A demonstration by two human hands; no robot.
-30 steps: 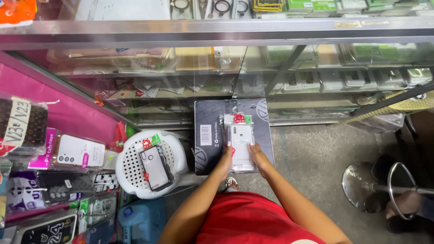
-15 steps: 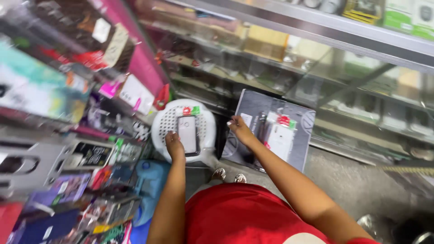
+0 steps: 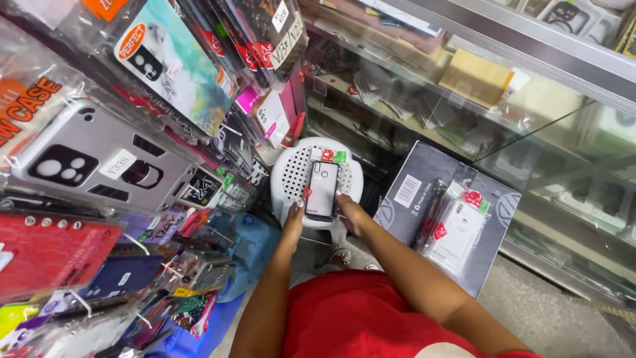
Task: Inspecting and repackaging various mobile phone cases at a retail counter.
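Hands are meeting over a packaged black phone case (image 3: 322, 189) that is lying flat on the round top of a white perforated plastic stool (image 3: 289, 176). The left hand (image 3: 293, 219) is reaching to the case's lower left edge, fingers curled narrow against it, while the right hand (image 3: 349, 213) is pressing its fingertips on the lower right corner; whether either hand is truly gripping the package or only touching it is hard to tell. The case is sitting in the middle of the stool, its red and green header card pointing away from the person. Just to the right of the stool, a dark grey cardboard box (image 3: 424, 192) is lying flat, carrying a small pile of packaged white phone cases (image 3: 457, 232), well apart from both hands. A glass display cabinet (image 3: 530, 132) is standing behind the stool and box. On the left, a rack of hanging phone covers (image 3: 132, 132) in clear sleeves is crowding the view.
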